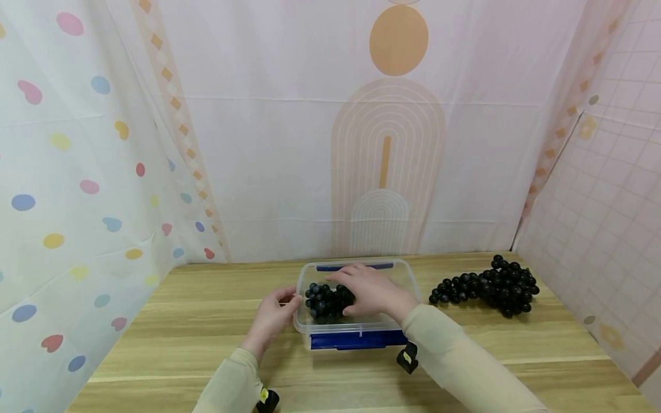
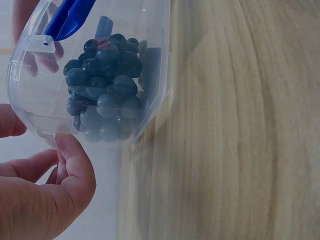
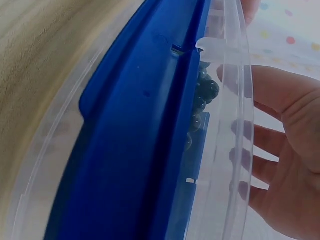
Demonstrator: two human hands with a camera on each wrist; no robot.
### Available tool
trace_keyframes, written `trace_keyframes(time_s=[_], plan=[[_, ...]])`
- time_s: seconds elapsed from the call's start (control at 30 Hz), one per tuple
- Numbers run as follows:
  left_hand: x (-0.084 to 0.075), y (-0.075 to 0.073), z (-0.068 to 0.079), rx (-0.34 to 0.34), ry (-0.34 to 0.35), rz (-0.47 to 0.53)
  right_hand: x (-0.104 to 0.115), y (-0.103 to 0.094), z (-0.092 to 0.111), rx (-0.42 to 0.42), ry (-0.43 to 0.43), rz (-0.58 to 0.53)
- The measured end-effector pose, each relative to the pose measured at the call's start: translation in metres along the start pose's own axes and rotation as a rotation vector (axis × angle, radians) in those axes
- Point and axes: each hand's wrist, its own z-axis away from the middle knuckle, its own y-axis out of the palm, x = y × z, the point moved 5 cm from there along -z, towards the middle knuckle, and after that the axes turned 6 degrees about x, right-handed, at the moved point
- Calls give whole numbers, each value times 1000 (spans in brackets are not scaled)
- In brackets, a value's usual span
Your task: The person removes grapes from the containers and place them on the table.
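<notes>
A clear plastic storage box (image 1: 382, 328) with blue latches (image 1: 356, 340) stands on the table. Inside its left part lies a bunch of dark grapes (image 1: 322, 301), also visible through the wall in the left wrist view (image 2: 105, 90). My left hand (image 1: 273, 318) pinches the box's left rim between thumb and bent index finger (image 2: 72, 155). Over the box's middle, my right hand (image 1: 369, 292) reaches down beside the grapes with spread, relaxed fingers. Its fingertips show through the clear rim in the right wrist view (image 3: 280, 135); nothing is seen in its grasp.
Right of the box, a larger pile of black grapes (image 1: 503, 287) lies on the wooden table (image 1: 217, 304). A patterned curtain (image 1: 279, 172) hangs behind the table, with more fabric along both sides.
</notes>
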Motion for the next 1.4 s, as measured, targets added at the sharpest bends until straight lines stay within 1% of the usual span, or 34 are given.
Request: trace_keyframes(time_s=[0.23,0.43,0.57,0.73,1.07,1.27,1.4], plan=[[1,0,-1,-5,2,11,0,6,-9,73,12,-10],[1,1,-2,-5,6,9,1,7,-15,124,63,-65],[1,1,-1,-4,5,14,3,9,-19,152,75,-47],[-1,0,1,-5,14,23,3,14,-24,167,98,-25],[-2,0,1,-3,8,13,-1,26,-30,185,170,-73],[-2,0,1,0,7,24,-2,30,-30,197,196,-107],[-2,0,0,6,10,32,-2,33,-32,200,202,-101]])
